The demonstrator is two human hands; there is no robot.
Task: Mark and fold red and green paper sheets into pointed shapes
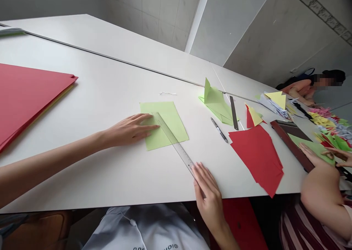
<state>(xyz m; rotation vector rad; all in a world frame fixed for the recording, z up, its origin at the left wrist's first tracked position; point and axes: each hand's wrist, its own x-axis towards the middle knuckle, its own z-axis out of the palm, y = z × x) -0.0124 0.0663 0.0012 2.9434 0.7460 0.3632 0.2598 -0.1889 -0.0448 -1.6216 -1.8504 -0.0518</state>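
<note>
Shirt (148, 226) at six o'clock; right hand (207, 193) at five grips the ruler (175, 142), left hand (134, 129) at nine lies unclenched on the central sheet (176, 120). At three, a cutter (288, 140) bears paper (317, 146); white table (110, 92), wall (220, 26) at one.

soft, fairly bright light fell across the white table (110, 92), while the wall (253, 26) at the upper right looked dim and grey. a faint, soft-edged shadow lay beneath the left hand (130, 130). the wide lens stretched the co-worker's arm (320, 187) near the right edge, the top right corner darkened, and pixelation masked a face.
</note>
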